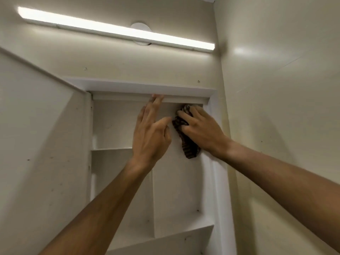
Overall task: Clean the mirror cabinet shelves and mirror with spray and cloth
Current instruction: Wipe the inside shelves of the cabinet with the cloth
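The white mirror cabinet (139, 87) stands open, seen from below. Its door (42, 137) swings out to the left, showing its plain inner side; the mirror face is hidden. My right hand (202, 129) presses a dark striped cloth (185, 137) against the back wall of the upper right compartment, just under the top. My left hand (150, 131) is empty, its fingertips resting on the cabinet's top front edge beside a vertical divider (173, 190). A short shelf (110, 149) crosses the left compartment. No spray bottle is in view.
A long lit tube lamp (117, 30) runs along the wall above the cabinet, with a round fitting (140, 26) behind it. A beige side wall (283, 107) stands close on the right. A lower shelf (165, 240) closes the bottom of the cabinet.
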Demonstrator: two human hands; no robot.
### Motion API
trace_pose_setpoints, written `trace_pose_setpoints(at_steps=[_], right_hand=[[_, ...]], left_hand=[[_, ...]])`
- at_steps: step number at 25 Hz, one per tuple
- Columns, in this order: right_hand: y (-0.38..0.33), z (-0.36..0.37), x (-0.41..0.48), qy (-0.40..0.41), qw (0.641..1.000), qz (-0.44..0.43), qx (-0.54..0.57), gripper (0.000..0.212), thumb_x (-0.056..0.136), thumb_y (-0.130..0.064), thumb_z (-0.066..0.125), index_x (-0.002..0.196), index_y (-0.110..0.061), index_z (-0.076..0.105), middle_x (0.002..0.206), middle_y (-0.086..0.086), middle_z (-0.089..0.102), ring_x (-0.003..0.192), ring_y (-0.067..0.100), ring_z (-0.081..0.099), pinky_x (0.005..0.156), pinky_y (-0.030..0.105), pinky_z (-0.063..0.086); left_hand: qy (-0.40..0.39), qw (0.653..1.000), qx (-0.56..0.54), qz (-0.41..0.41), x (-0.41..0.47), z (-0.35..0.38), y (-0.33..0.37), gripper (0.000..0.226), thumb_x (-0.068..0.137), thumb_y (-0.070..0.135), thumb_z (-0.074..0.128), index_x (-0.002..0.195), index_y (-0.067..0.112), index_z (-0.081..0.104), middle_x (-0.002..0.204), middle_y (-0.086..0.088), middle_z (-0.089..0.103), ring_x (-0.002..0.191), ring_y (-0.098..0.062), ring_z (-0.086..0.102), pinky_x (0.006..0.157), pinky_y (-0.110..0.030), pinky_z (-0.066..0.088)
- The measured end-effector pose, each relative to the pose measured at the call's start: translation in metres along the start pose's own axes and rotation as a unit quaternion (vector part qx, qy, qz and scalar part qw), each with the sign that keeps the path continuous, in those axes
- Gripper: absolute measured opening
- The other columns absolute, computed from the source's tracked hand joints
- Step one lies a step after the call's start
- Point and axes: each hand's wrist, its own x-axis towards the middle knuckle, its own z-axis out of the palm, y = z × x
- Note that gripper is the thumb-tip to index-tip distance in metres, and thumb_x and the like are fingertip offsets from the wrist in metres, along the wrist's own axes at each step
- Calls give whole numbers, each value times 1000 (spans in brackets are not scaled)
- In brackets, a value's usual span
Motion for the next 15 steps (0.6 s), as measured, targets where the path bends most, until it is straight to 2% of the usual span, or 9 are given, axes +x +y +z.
trace_pose_setpoints(at_steps=[2,4,5,6,9,10,12,14,15], right_hand=[[-8,-3,2,-81,992,20,-94,26,88,-31,61,105,-18,76,143,11,51,128,38,44,115,52,23],[-38,-8,-14,-217,966,76,-114,63,89,-56,51,142,-21,52,160,12,26,146,43,8,117,59,-9],[-59,-9,-33,-274,952,63,-119,73,89,-58,50,149,-18,39,162,13,17,147,45,-4,115,60,-17],[-81,-11,-57,-326,938,26,-111,71,91,-52,53,149,-16,36,163,15,15,147,47,-7,113,61,-19],[-118,-36,-116,-411,907,-90,3,45,90,-33,62,132,-19,60,161,9,25,149,42,5,109,62,-22],[-108,-40,-115,-404,907,-116,27,40,88,-34,65,125,-21,66,161,5,26,149,39,9,112,63,-18],[-73,-33,-81,-271,955,-120,1,32,79,-33,71,107,-19,75,158,4,34,147,37,23,117,64,5],[-26,-29,-22,-136,984,-60,-99,27,83,-29,65,102,-15,76,148,8,48,140,37,38,115,55,25],[-8,-31,3,-120,980,-40,-152,27,87,-30,62,105,-15,76,145,9,50,136,36,41,112,50,31]], left_hand=[[-36,995,80,38,-1,5,3,32,88,13,44,82,13,75,156,-16,31,149,-27,20,122,-44,15],[-65,985,140,71,-2,7,2,27,87,11,50,69,12,70,159,-17,22,150,-30,13,122,-48,11],[-72,982,158,72,-3,7,2,24,86,10,52,67,11,68,161,-17,17,151,-31,9,123,-48,8],[-75,980,174,67,-4,5,2,22,86,9,55,67,11,67,162,-17,13,151,-31,6,123,-48,5],[-83,976,194,60,-4,4,4,19,86,10,63,68,13,65,163,-16,7,151,-31,1,123,-47,1],[-84,975,198,57,-4,4,5,19,86,12,65,67,13,66,163,-16,7,151,-32,1,123,-47,1],[-90,974,203,54,-3,3,5,17,85,13,68,68,14,67,163,-16,7,151,-31,1,123,-48,3],[-88,975,196,63,-3,1,5,8,83,12,69,75,12,70,163,-16,9,151,-31,2,123,-48,5],[-84,976,188,68,-4,1,4,4,82,11,70,79,10,72,162,-17,12,151,-31,4,123,-48,7]])
